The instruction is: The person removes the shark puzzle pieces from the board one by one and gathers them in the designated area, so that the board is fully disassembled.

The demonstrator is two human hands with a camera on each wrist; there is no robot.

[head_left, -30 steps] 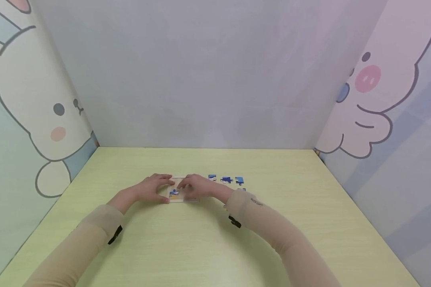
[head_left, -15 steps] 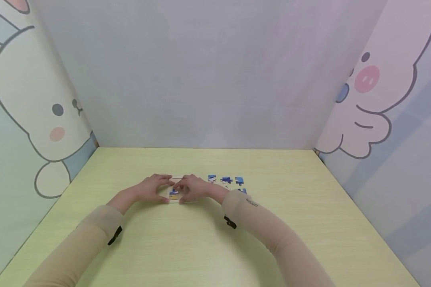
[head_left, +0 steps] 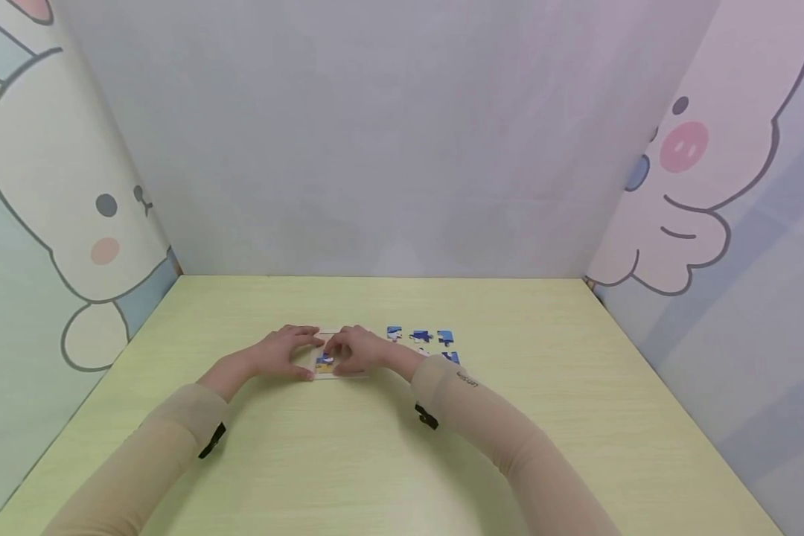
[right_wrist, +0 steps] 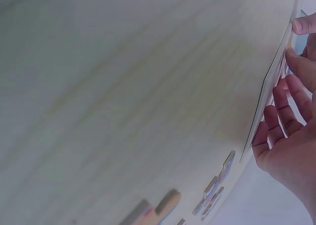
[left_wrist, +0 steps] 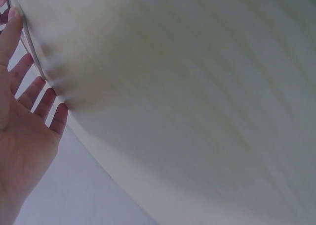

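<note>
A pale, shallow puzzle board (head_left: 342, 377) lies on the table, with joined blue, white and yellow puzzle pieces (head_left: 324, 367) in its near left part. My left hand (head_left: 278, 353) rests at the board's left side, thumb at the near corner and fingers spread toward the far one. In the left wrist view, the left fingers (left_wrist: 45, 100) reach down at the board's edge, nearly straight. My right hand (head_left: 362, 350) is over the board, its thumb and bent forefinger pinching at a puzzle piece beside the joined ones; the hand mostly hides that piece.
Several loose blue and white puzzle pieces (head_left: 421, 336) lie on the table right of the board, some partly behind the right forearm. Loose pieces (right_wrist: 215, 185) also show low in the right wrist view. Cartoon-printed walls (head_left: 402, 149) enclose the table at the back and sides.
My right hand has moved slightly left over the board, and its thumb and forefinger have come down at the joined pieces. My left hand stays at the board's left side.
</note>
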